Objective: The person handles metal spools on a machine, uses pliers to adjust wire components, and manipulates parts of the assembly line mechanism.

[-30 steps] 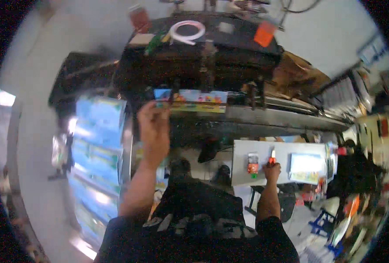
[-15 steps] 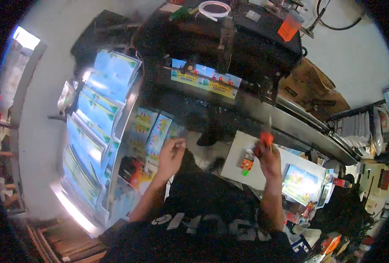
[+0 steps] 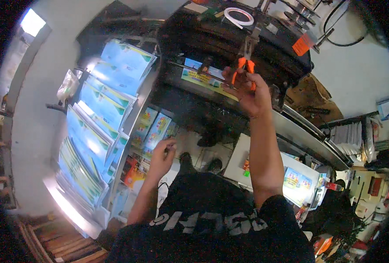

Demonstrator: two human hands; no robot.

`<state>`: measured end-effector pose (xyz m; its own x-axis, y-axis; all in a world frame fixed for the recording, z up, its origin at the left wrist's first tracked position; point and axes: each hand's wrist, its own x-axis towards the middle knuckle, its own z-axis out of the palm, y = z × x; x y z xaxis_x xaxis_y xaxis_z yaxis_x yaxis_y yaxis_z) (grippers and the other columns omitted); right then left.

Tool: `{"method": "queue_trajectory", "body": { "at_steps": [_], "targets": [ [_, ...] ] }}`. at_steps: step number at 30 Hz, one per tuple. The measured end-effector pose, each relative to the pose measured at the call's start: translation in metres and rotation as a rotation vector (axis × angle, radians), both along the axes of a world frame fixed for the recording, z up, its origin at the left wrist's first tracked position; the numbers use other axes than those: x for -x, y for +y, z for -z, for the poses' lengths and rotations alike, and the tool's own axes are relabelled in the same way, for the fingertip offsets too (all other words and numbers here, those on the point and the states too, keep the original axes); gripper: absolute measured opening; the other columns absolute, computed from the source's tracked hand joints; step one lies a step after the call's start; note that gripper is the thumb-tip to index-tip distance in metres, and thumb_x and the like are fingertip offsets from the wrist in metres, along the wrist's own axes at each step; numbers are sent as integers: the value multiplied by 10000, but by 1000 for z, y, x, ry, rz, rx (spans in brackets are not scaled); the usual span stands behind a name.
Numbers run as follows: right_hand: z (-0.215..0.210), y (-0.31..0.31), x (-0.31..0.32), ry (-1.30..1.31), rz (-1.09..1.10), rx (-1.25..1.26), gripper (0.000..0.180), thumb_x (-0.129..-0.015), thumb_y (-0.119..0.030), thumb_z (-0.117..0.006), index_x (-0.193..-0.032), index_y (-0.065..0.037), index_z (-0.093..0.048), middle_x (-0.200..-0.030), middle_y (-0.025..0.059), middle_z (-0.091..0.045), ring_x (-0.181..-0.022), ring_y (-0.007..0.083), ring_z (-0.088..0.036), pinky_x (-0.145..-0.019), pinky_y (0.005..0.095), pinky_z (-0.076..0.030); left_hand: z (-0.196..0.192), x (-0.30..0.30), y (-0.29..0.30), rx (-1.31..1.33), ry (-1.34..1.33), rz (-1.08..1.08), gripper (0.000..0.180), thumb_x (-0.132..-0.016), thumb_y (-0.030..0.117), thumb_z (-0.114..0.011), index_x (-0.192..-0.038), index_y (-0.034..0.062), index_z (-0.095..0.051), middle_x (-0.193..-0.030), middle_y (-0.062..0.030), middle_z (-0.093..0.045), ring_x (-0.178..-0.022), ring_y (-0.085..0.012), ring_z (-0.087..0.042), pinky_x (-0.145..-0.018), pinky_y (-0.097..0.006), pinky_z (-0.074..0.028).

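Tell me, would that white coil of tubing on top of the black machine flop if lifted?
Probably a little: the white coil of tubing is thin and lies in a loose ring, so it likely sags. It looks light. Lying flat on the black machine, it seems unlikely to roll.

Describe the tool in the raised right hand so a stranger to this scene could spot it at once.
Start at the big black machine across the top of the picture. In front of it the right hand is raised, gripping pliers that point up at the machine. Their bright orange handles set them apart from the dark metal around.
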<state>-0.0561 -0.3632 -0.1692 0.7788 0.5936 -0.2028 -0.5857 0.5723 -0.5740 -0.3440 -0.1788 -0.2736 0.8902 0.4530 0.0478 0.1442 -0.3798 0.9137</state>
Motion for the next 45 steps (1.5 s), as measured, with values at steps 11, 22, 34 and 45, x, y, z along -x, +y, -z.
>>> {"method": "queue_trajectory", "body": {
  "at_steps": [11,22,34,45],
  "targets": [
    [-10,15,-1,-92,39,-94,410,-954,-373,-493,-1187,-41,-550,-1198,228,-578,-1116,368,-566,-979,552,-413,15,9,34,-125,41,64,200,-847,54,-614,-1043,16,-616,-967,-157,-628,-817,-276,-618,-715,-330,-483],
    [-15,17,1,53,167,-96,354,-941,-389,-527,-1017,-53,-606,-1025,176,-632,-930,276,-616,-826,430,-508,15,7,30,-176,45,167,202,-845,69,-620,-1038,11,-608,-993,-190,-617,-891,-341,-625,-774,-377,-495],
    [17,17,2,22,267,30,255,-951,-299,-525,-1079,-87,-586,-919,124,-632,-759,214,-604,-694,362,-510,27,13,32,-137,42,94,172,-847,79,-616,-1002,6,-613,-952,-202,-630,-879,-381,-617,-749,-393,-497],
    [-7,13,1,-140,29,-15,387,-957,-363,-465,-1076,-13,-579,-1241,241,-558,-1133,371,-561,-913,522,-474,25,10,28,-51,118,88,188,-854,86,-609,-1027,14,-620,-987,-175,-637,-861,-316,-639,-750,-364,-504]
  ]
}}
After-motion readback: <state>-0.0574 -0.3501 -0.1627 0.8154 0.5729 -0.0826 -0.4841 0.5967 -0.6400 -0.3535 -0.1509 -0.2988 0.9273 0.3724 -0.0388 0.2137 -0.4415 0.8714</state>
